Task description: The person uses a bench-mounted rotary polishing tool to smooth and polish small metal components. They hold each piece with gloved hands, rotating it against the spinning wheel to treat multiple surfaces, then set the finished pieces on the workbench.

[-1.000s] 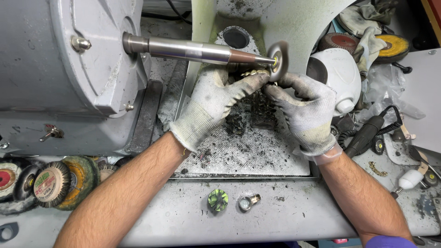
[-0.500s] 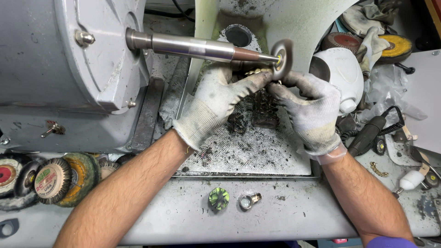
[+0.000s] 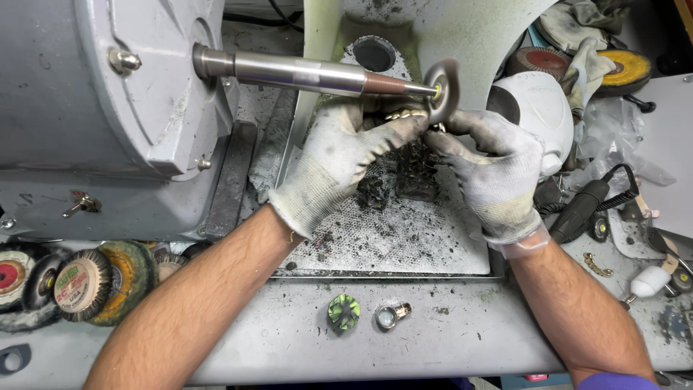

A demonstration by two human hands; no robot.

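Observation:
Both my hands wear dirty white knit gloves. My left hand (image 3: 345,155) and my right hand (image 3: 491,162) meet under a small round buffing wheel (image 3: 441,90) on the tip of a tapered steel spindle (image 3: 310,74). Together they pinch a small gold-coloured metal piece (image 3: 406,114) and press it against the wheel's lower edge. Most of the piece is hidden by the fingertips. The spindle comes out of a big grey motor housing (image 3: 108,108) at the left.
A perforated tray (image 3: 390,231) with black debris lies below the hands. Several buffing wheels (image 3: 79,278) sit at the lower left. A green disc (image 3: 344,312) and a ring-like part (image 3: 390,315) rest on the front ledge. A white dust hood (image 3: 538,108), rags and a black handpiece (image 3: 581,209) crowd the right.
Both hands stay pressed at the wheel; the fingers have shifted only slightly, holding the small piece against the wheel.

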